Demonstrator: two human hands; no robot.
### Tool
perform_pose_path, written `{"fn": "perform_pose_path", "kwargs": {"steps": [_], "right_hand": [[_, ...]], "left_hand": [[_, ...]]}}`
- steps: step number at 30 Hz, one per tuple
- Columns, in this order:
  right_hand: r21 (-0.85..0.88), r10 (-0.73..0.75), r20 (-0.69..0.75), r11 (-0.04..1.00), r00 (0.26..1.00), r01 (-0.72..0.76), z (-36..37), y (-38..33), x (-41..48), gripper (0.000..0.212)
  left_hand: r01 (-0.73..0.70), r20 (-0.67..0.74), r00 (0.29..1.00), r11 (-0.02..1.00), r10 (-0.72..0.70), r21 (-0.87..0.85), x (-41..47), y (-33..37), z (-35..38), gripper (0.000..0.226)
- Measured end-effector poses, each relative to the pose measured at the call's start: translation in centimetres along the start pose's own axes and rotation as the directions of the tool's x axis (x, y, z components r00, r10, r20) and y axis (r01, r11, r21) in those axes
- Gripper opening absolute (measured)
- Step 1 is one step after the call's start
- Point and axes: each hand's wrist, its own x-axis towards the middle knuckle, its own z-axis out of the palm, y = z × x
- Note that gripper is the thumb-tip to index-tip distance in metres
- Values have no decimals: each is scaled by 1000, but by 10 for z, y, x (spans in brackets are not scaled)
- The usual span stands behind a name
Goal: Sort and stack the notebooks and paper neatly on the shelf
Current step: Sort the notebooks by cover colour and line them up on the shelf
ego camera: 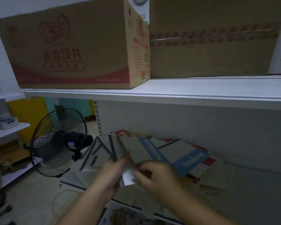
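Cardboard boxes [75, 46] overhead, black fan [58, 143] beside notebooks [177, 153]

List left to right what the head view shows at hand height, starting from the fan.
Black fan → left hand, gripping fanned notebooks → right hand → blue notebook.

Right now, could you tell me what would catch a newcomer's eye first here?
The big printed cardboard box at the left of the upper shelf stands out first, then the black fan at lower left. Under it, the left hand and right hand hold a lined sheet over scattered notebooks.
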Motion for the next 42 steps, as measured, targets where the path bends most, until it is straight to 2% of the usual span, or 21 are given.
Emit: {"fn": "perform_pose_path", "kwargs": {"steps": [2,3,5,8,10,14,17,19,21,23,25,26,28,30,33,36,39,41,42], "right_hand": [[-20,-28,93,999,995,30,-5,-2,-5,25],[-25,8,54,1000,999,-7,-11,3,-4,23],[-150,121,-47,981,992,-127,-28,20,1,24],[-378,397,154,870,905,-317,-47,37,0,54],[-401,446,208,851,870,-340,-46,39,-3,56],[-424,477,76,810,875,-405,-42,35,-6,39],[-537,437,-64,742,897,-400,-41,37,-9,25],[-493,407,-218,739,887,-460,-47,42,-14,24],[-301,386,-400,802,831,-517,-62,46,-21,24],[-112,373,-515,863,772,-492,-81,47,-31,20],[-32,321,-539,916,778,-400,-91,47,-46,17],[-18,265,-535,946,802,-324,-92,44,-54,17],[-85,77,-536,986,841,-144,-92,36,-77,23],[-164,-70,-477,986,876,-11,-95,39,-110,35],[-216,-197,-360,968,912,124,-119,60,-171,27],[-254,-150,-318,965,936,68,-161,85,-241,26],[-230,-34,-316,972,948,-42,-210,101,-315,24],[-185,86,-397,968,914,-171,-244,112,-363,33],[-116,183,-490,956,852,-271,-261,119,-383,43]], "left_hand": [[-9,-10,1000,1000,9,14,3,-2,-4,33],[-6,-21,1000,1000,7,30,4,-3,-9,31],[-1,-42,999,1000,2,32,5,-1,-18,29],[30,-66,997,1000,-30,-7,5,1,-34,16],[69,-76,994,997,-72,-36,3,3,-43,10],[143,-28,989,986,-146,-86,5,1,-57,23],[165,0,986,982,-166,-88,8,-4,-65,26],[166,1,986,983,-167,-81,9,-6,-70,25],[146,21,989,986,-145,-77,4,-7,-70,22],[129,25,992,989,-127,-67,-5,-8,-64,16],[105,46,994,994,-104,-33,-18,-9,-52,28],[95,70,993,995,-95,-3,-24,-9,-42,43],[59,97,993,997,-64,55,-34,-12,-14,56],[16,128,991,997,-26,81,-47,-17,23,52],[34,207,977,997,-46,64,-67,-32,92,46],[67,301,951,997,-74,34,-107,-52,173,51],[67,444,893,997,-76,37,-151,-76,257,26],[37,527,848,999,-48,31,-181,-91,309,24],[36,568,822,999,-41,20,-197,-96,333,25]]}}
